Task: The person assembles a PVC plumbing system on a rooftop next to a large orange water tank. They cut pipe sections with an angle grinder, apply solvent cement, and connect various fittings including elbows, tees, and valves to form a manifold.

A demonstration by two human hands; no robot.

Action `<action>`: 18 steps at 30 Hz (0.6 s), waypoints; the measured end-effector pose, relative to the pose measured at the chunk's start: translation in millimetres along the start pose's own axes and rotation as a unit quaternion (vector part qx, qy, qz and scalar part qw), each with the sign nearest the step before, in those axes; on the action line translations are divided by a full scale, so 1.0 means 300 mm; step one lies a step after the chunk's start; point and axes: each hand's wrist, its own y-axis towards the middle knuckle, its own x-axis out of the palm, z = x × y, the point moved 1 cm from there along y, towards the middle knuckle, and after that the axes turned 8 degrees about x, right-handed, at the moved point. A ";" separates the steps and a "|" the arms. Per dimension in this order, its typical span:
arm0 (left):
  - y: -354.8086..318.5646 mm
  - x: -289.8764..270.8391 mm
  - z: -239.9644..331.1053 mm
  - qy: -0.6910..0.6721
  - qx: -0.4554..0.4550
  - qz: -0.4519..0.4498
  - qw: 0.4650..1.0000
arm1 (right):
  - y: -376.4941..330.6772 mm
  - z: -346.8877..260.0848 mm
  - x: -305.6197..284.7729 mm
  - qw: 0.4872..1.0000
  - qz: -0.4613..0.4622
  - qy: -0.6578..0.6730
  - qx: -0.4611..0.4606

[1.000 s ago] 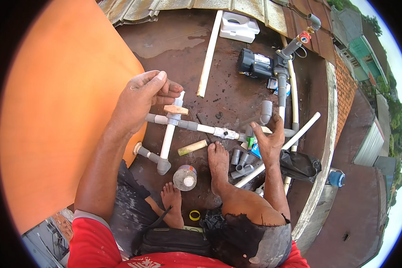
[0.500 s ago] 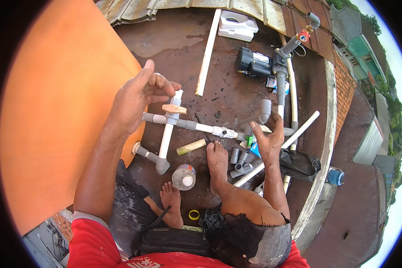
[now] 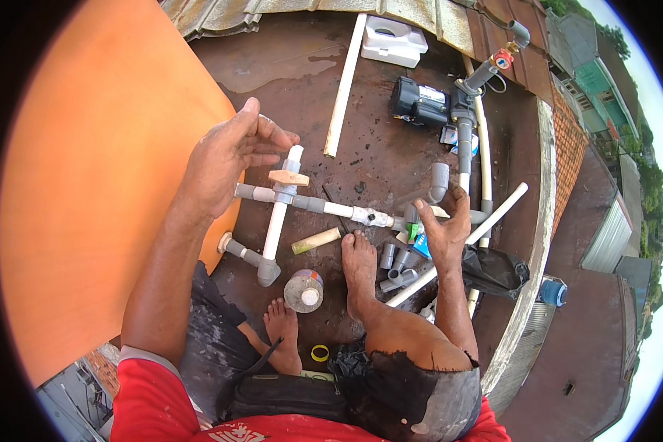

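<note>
My left hand [image 3: 228, 158] is raised beside the large orange tank [image 3: 110, 169]. It holds nothing; its thumb stands up and its fingers are loosely bent, their tips close to the upper end of a white pipe [image 3: 295, 153]. Just below them, a valve with a tan handle [image 3: 289, 177] joins the grey and white pipe run [image 3: 307, 203]. At the other end of that run is my right hand [image 3: 447, 230], thumb and fingers apart, near a grey elbow [image 3: 438, 180]. Whether it touches the pipe behind it I cannot tell.
A dark motor pump [image 3: 420, 102] with upright piping stands at the far right. Loose grey fittings [image 3: 399, 269], a round can [image 3: 303, 291], a short pipe piece [image 3: 316, 241] and a yellow tape roll [image 3: 320, 353] lie by my feet. A black plastic bag [image 3: 493, 272] sits near the roof edge.
</note>
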 end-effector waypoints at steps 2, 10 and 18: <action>-0.003 0.006 0.007 0.002 0.003 0.004 1.000 | -0.001 -0.004 0.001 1.000 0.002 -0.001 0.001; 0.001 0.005 0.006 -0.016 0.000 0.016 1.000 | -0.002 -0.015 -0.003 1.000 -0.003 0.026 0.013; -0.005 0.002 0.004 -0.005 -0.004 0.015 1.000 | -0.004 -0.013 0.000 1.000 -0.003 0.001 0.018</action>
